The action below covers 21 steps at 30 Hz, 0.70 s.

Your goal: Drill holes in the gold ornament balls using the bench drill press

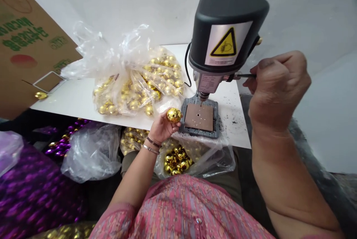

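Observation:
My left hand point(163, 127) holds a shiny gold ball point(174, 115) in its fingers, just left of the drill press base point(216, 120). My right hand point(279, 90) is closed around the feed lever point(245, 76) on the side of the drill press point(227, 34). The drill bit point(201, 103) points down over a brown square board point(195, 120) with a dark hole in it, and the ball is apart from the bit. In my lap, an open clear plastic bag point(214, 161) contains several gold balls point(177, 160).
Clear bags of gold balls point(134, 97) stand on the white table point(75, 101). A cardboard box point(25, 45) is at the left, with a loose gold ball point(41, 95) by it. Purple balls in bags point(33, 194) lie lower left. Dark shavings point(232, 121) litter the table's right end.

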{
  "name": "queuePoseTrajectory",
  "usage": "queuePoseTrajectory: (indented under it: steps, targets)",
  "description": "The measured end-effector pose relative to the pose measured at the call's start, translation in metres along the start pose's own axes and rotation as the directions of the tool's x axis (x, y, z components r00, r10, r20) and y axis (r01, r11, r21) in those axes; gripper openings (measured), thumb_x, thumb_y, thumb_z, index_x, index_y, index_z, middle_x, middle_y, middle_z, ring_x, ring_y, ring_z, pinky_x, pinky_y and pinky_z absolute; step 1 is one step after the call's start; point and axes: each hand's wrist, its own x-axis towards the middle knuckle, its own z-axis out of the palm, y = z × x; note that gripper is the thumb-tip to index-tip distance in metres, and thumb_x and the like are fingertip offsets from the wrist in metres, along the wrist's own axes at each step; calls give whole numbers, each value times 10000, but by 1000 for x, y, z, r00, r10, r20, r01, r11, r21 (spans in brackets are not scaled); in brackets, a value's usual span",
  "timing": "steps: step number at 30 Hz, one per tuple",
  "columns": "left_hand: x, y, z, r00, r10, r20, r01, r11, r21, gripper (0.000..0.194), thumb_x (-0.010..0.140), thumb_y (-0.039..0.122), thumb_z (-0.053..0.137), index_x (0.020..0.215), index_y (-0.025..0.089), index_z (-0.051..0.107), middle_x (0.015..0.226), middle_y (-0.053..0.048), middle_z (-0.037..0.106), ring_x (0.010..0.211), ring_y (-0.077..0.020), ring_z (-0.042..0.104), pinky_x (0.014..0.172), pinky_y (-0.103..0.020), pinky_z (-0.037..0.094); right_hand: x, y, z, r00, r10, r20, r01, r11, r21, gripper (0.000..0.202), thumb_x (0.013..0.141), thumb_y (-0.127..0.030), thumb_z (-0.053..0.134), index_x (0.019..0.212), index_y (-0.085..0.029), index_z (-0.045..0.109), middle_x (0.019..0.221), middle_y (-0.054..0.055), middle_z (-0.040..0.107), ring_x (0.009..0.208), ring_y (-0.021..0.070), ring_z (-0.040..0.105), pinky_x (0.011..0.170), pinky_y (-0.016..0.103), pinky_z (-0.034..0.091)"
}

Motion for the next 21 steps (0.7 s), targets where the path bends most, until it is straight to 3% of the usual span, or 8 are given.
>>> queuePoseTrajectory:
  steps: [4,8,14,21]
  targets:
    - [9,-4,13,999,24,-25,-21,994,109,552,764,406,766,1236,228,545,917,-35,707,750,-165,697,552,-206,435,16,-10,1,997,64,47,-65,998,15,243,878,-302,472,704,-144,408,644,-48,411,599,1,384,588,164,286]
    - [19,-3,30,995,67,-71,-31,907,421,665,691,323,838,1269,205,530,971,-42,705,778,-159,709,587,-203,464,44,-15,8,985,132,111,-138,989,45,242,858,-300,478,687,-133,443,628,-36,448,585,6,360,534,174,249]
    - [42,-4,53,978,176,-112,-24,626,779,515,735,298,778,1188,150,584,836,-12,671,606,-104,611,556,-218,453,80,-2,21,967,173,189,-184,982,38,334,883,-369,441,654,-127,457,540,-35,440,556,7,357,535,172,305]
    - [47,-1,59,958,283,-49,-25,254,967,504,716,312,782,1183,168,659,1002,-41,726,842,-170,662,775,-283,521,80,-3,20,968,124,220,-141,988,65,368,908,-363,413,638,-115,443,548,-35,380,595,4,296,566,155,274]
